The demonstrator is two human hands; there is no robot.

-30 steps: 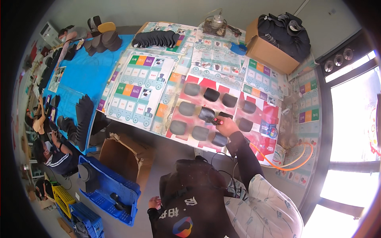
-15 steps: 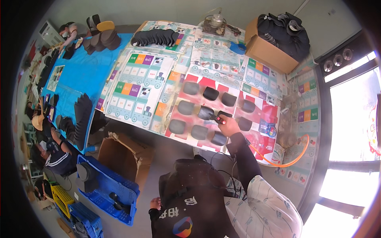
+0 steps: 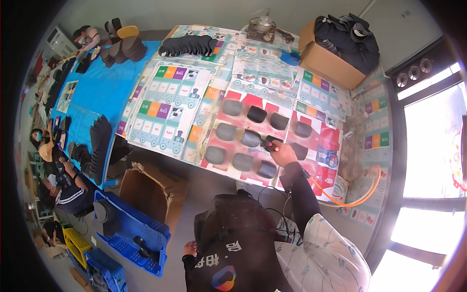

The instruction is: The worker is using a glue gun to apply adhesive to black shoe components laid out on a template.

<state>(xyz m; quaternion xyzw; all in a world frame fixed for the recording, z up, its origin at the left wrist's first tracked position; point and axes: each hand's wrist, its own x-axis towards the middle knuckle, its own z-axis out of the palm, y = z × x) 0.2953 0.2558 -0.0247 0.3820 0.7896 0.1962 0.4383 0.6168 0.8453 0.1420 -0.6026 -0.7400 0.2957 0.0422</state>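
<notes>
The right hand [image 3: 283, 152] is reaching out over the table at the centre of the frame, its fingers clenching a small black tool with a red button [image 3: 270, 144]. The tool's tip is lying just beside a dark grey shoe piece [image 3: 251, 138] in the middle row of similar pieces spread on printed paper sheets [image 3: 170, 104]. The left hand [image 3: 189, 248] is hanging low at the lower centre, near a blue plastic crate [image 3: 131, 228]; whether its fingers are curled or loose cannot be told. A cardboard box [image 3: 325, 61] of dark pieces is sitting at the upper right.
</notes>
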